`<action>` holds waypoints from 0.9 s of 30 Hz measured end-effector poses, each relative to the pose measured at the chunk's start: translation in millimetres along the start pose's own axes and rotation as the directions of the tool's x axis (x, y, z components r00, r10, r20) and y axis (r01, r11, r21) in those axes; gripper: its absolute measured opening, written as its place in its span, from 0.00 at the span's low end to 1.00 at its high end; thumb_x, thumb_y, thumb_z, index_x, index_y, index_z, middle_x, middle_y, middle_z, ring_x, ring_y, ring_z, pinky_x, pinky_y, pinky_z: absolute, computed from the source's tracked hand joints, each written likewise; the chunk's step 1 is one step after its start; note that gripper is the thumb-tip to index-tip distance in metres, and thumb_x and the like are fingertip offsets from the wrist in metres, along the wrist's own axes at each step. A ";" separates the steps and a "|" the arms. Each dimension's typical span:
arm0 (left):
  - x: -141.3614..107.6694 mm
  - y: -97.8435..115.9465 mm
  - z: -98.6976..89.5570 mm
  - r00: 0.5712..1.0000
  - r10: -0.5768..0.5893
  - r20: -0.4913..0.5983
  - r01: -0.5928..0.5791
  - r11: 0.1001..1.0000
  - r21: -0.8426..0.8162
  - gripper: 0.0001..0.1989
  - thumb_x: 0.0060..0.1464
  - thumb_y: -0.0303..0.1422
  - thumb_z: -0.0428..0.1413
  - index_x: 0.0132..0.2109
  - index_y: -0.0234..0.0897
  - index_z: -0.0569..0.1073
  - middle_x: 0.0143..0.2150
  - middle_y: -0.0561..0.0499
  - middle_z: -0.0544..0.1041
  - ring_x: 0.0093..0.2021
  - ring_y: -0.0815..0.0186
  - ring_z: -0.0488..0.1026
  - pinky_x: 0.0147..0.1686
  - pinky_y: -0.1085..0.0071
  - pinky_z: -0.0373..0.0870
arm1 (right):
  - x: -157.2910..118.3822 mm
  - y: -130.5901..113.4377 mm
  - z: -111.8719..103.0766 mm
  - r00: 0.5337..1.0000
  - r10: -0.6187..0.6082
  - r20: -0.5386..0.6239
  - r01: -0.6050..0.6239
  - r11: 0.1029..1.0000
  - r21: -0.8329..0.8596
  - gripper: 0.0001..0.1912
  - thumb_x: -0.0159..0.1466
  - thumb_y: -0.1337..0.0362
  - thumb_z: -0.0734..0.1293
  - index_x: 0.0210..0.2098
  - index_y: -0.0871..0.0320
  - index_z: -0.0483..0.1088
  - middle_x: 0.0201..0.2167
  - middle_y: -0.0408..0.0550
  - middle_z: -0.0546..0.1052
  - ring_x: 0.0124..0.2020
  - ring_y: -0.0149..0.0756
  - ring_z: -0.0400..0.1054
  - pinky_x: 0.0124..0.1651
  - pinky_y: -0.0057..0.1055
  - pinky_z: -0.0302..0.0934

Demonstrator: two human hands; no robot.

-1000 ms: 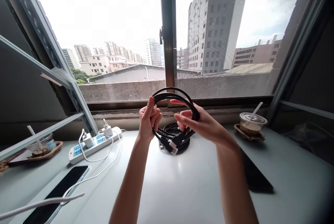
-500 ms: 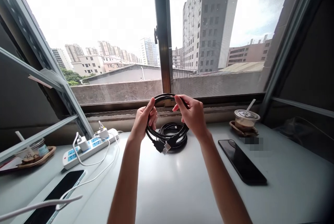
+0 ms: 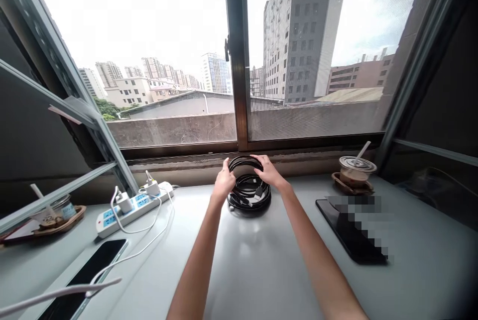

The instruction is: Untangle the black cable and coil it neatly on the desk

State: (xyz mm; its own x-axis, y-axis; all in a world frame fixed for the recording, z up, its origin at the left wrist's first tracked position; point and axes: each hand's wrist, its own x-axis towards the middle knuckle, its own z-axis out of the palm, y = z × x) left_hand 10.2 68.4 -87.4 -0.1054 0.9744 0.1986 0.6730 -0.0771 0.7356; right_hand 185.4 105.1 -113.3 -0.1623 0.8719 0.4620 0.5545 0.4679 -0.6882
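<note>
Both hands grip a coiled black cable point(image 3: 244, 160) near the window sill. My left hand point(image 3: 224, 180) is closed on the left side of the loop, thumb pointing up. My right hand point(image 3: 269, 171) is closed on its right side. The held loop is tilted, its lower part over or against a second black cable coil point(image 3: 249, 209) lying on the desk. Cable connectors show within the coils. Where one coil ends and the other begins I cannot tell exactly.
On the left, a white power strip point(image 3: 130, 213) carries chargers with white cords, near a phone point(image 3: 87, 275). Another phone point(image 3: 347, 240) lies at right, partly pixelated. Lidded cups stand in cardboard holders: one cup point(image 3: 356, 170) right, another point(image 3: 56, 213) left. Metal shelf frames flank the desk point(image 3: 254, 280).
Both hands have moved forward and down with the held coil, from above the desk onto the other coil. The view has shifted slightly.
</note>
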 end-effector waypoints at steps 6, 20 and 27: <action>-2.8 -23.7 53.4 0.991 0.023 -0.135 0.022 0.947 0.321 0.33 0.51 0.22 0.47 0.65 0.26 0.52 0.54 0.27 0.64 0.47 0.49 0.72 0.45 0.57 0.67 | -9.6 38.8 43.3 0.981 0.188 0.035 -0.174 0.951 -0.256 0.21 0.65 0.64 0.62 0.57 0.56 0.61 0.54 0.53 0.65 0.54 0.43 0.60 0.55 0.47 0.57; 1.6 -58.1 78.6 0.969 0.229 -0.092 -0.160 0.867 0.473 0.24 0.56 0.24 0.41 0.58 0.32 0.67 0.49 0.36 0.70 0.50 0.51 0.65 0.50 0.54 0.61 | -10.8 57.4 60.8 0.970 0.240 0.047 -0.207 0.906 -0.369 0.20 0.65 0.60 0.62 0.54 0.58 0.63 0.56 0.53 0.64 0.56 0.44 0.60 0.57 0.50 0.55; -0.1 -75.4 73.8 0.942 0.274 -0.191 -0.211 0.932 0.296 0.20 0.55 0.29 0.46 0.53 0.36 0.71 0.47 0.44 0.73 0.50 0.57 0.67 0.51 0.59 0.62 | -10.5 68.7 67.6 0.974 0.223 -0.039 -0.227 0.955 -0.190 0.19 0.64 0.59 0.64 0.52 0.59 0.65 0.54 0.52 0.66 0.55 0.44 0.61 0.57 0.50 0.55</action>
State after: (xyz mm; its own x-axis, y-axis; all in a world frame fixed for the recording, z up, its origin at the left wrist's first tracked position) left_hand 13.5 89.7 -190.7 -0.0546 0.8568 0.5128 0.8660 -0.2150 0.4515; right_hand 170.0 137.9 -203.2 -0.0022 0.9480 0.3183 0.7216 0.2219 -0.6558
